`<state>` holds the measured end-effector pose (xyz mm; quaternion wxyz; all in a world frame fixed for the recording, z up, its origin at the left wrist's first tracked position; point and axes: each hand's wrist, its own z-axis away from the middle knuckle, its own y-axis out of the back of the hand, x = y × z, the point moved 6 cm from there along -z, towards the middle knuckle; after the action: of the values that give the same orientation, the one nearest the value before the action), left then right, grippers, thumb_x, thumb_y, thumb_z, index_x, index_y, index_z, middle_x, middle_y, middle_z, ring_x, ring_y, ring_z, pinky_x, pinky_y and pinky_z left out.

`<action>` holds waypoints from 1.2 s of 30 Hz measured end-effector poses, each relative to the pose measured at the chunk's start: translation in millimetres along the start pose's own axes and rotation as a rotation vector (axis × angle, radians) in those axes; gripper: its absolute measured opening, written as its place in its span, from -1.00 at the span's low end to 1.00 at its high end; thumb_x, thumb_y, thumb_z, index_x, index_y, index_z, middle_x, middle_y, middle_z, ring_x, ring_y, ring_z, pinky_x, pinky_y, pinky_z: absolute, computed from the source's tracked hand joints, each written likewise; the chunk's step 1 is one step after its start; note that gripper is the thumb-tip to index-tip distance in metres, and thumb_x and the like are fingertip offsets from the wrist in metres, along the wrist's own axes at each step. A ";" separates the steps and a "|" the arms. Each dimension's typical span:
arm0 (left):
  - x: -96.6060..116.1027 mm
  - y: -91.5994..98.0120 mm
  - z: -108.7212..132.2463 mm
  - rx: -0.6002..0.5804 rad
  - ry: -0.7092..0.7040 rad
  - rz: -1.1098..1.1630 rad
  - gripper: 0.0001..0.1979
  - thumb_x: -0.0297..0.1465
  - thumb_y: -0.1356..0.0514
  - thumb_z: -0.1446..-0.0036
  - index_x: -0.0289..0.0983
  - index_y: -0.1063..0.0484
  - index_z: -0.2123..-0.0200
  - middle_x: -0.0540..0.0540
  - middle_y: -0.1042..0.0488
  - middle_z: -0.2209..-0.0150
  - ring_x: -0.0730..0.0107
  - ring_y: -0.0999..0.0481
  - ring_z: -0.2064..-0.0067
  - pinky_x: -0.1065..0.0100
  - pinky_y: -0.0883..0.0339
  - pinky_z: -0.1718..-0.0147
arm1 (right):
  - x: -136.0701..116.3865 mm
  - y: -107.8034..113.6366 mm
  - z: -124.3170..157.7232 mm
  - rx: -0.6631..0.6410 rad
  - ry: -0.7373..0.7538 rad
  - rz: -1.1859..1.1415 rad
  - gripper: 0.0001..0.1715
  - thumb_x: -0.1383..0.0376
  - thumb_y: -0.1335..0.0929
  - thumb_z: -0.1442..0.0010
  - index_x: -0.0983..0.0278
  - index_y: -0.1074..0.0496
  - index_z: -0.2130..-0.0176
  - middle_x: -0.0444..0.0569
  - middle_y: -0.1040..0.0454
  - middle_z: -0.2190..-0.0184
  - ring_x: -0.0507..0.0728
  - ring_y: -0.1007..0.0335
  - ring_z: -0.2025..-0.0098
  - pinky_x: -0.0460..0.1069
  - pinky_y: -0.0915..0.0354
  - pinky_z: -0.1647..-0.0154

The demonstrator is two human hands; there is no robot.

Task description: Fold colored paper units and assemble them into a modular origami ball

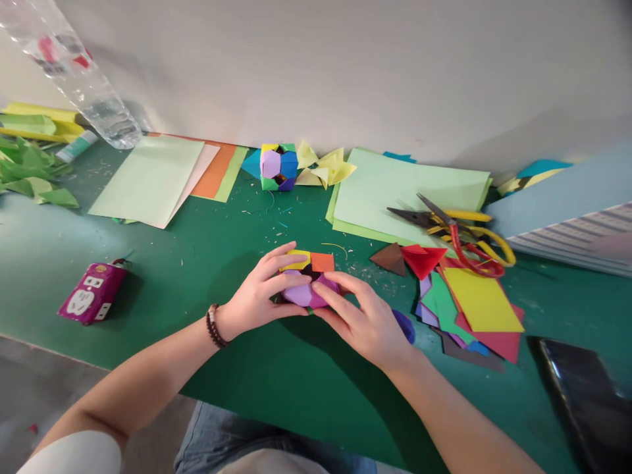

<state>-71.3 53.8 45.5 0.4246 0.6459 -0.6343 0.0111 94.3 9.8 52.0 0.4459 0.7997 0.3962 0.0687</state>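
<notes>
Between my two hands is a folded paper cube (297,294) with yellow, orange, lilac and purple faces and a dark gap at its middle. My left hand (264,286) grips it from the left, its fingers curved over the yellow and lilac faces. From the right, my right hand (363,316) presses its fingertips on the purple face. The underside of the cube is hidden. Behind my right hand a dark blue round object (403,326) shows in part. Farther back, by the wall, sits another multicoloured paper cube (279,168).
At the right, scissors (457,230) lie on pale green sheets (409,191), near coloured paper squares (481,299) and a phone (582,395). A purple carton (93,293) and a plastic bottle (106,112) stand at the left, with paper scraps (29,168) and a glue stick (78,146).
</notes>
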 end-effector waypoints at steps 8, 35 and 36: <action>0.1 2.0 -0.9 -0.062 -0.013 -0.012 -0.46 -0.20 -0.39 -0.02 -0.18 -0.39 -0.06 -0.29 -0.31 -0.19 -0.14 -0.24 -0.32 -0.22 -0.32 -0.16 | 3.3 -0.5 3.2 -0.003 0.000 -0.005 -0.59 0.32 -0.37 -0.28 0.17 -0.43 -0.12 0.13 -0.44 0.01 0.17 -0.51 0.12 0.08 -0.54 0.13; -1.4 13.6 -7.5 -0.164 0.256 0.161 -0.47 -0.06 -0.19 -0.21 -0.18 -0.31 -0.15 -0.32 -0.13 -0.31 -0.15 -0.11 -0.37 -0.21 -0.15 -0.24 | 30.7 0.7 -1.3 -0.168 -0.438 -0.398 -0.13 0.16 -0.52 -0.06 0.12 -0.17 -0.25 0.18 -0.31 -0.24 0.27 -0.53 -0.02 0.14 -0.54 0.13; -3.3 12.7 -7.9 -0.193 0.273 0.176 -0.34 -0.02 -0.28 -0.10 -0.17 -0.27 -0.20 -0.33 -0.07 -0.34 -0.18 -0.09 -0.37 -0.22 -0.14 -0.24 | 31.3 0.9 -1.8 -0.161 -0.447 -0.403 -0.09 0.16 -0.53 -0.04 0.11 -0.16 -0.26 0.18 -0.29 -0.26 0.30 -0.51 -0.06 0.16 -0.53 0.09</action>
<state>-78.4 63.0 55.5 0.5643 0.5367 -0.6229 0.0749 115.1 32.5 46.1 0.5884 0.6626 0.4321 -0.1672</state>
